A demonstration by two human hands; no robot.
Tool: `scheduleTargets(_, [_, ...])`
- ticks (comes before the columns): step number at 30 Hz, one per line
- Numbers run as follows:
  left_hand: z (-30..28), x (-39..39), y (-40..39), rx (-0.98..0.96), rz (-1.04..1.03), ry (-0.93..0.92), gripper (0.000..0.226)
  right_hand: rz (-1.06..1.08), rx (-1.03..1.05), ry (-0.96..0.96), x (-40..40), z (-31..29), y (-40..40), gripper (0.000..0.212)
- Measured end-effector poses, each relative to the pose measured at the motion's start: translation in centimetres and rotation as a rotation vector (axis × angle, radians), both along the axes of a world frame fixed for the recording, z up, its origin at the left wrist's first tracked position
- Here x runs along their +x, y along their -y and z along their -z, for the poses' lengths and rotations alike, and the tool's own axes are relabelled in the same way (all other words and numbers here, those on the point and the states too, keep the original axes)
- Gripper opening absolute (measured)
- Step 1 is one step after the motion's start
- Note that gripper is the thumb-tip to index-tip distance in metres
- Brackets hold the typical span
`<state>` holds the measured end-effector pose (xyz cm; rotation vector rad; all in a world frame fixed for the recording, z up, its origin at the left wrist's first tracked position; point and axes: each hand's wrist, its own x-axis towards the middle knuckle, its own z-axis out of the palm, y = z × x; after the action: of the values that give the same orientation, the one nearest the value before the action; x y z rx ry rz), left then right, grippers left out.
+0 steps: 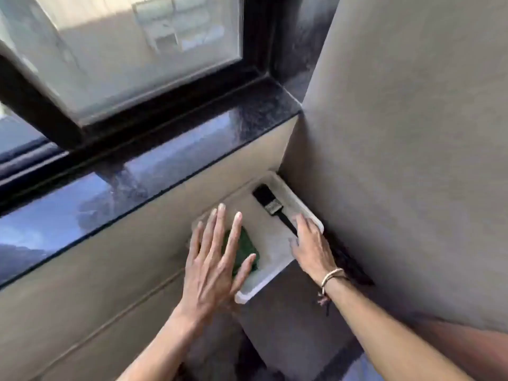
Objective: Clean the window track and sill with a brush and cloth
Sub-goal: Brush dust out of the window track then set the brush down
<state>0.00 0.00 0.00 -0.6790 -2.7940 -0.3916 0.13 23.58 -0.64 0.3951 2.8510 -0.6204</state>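
A white tray point(277, 273) sits below the window in the corner by the wall. In it lie a black brush point(268, 200) with a metal band and a folded green cloth point(246, 247). My left hand point(214, 259) hovers over the cloth with fingers spread, partly covering it. My right hand point(310, 243) reaches over the tray's right side, and its fingers cover the end of the brush handle; a closed grip is not visible. The dark polished sill point(137, 174) runs above, with the black window track point(154, 116) behind it.
A grey wall point(398, 160) rises close on the right, boxing in the tray. The window pane point(132, 50) in its black frame stands behind the sill. Beige wall panels point(82, 284) lie under the sill. A cord bracelet point(331, 276) is on my right wrist.
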Motion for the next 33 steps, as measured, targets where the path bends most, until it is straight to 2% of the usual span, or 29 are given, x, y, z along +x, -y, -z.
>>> scheduleTargets(2, [3.7,-1.4,-0.9,-0.045,-0.029,0.084,0.076,0.011,0.047,0.057,-1.7,3.1,-0.6,0.037])
scheduleTargets(6, [10.5,-3.0,-2.0,-0.136,-0.059,0.217,0.078,-0.008,0.238,0.143,-4.5,6.9,-1.3,0.037])
scheduleTargets(8, [12.9,-3.2,-2.0,-0.158,-0.038,0.209,0.079,-0.061,0.324,0.132,-5.2,7.8,-1.4,0.033])
scheduleTargets(10, [14.0,-3.7,-2.1,-0.155,-0.057,0.25,0.081,-0.076,0.321,0.118,-5.8,8.5,-1.8,0.03])
scheduleTargets(13, [13.8,-3.8,-2.5,-0.162,-0.07,0.292,0.08,-0.066,0.212,0.154,-6.1,8.6,-2.2,0.028])
scheduleTargets(19, [6.7,-2.2,-1.3,-0.158,-0.025,0.31,0.074,0.142,-0.081,0.134,-5.3,2.6,-2.5,0.023])
scheduleTargets(23, [-1.7,-2.1,1.8,-0.087,-0.028,0.113,0.07,0.242,-0.163,0.022,-4.1,-3.9,-1.8,0.015])
scheduleTargets(24, [-3.6,-2.1,3.1,-0.066,-0.03,0.054,0.07,0.246,-0.154,-0.052,-3.6,-5.6,-1.4,0.021])
scheduleTargets(26, [-6.9,-2.1,6.4,-0.028,-0.048,-0.063,0.072,0.24,-0.103,-0.236,-2.2,-9.2,0.2,0.047])
scheduleTargets(27, [-8.2,-2.2,8.3,-0.01,-0.064,-0.111,0.073,0.262,-0.133,-0.301,-1.4,-10.7,1.3,0.05])
scheduleTargets(31, [-11.7,-2.2,18.5,0.005,-0.219,-0.225,0.077,0.384,-0.45,-0.413,1.3,-15.8,8.3,0.022])
scheduleTargets(33, [-12.5,-2.0,24.4,-0.017,-0.318,-0.226,0.078,0.398,-0.654,-0.468,1.4,-18.0,13.5,0.021])
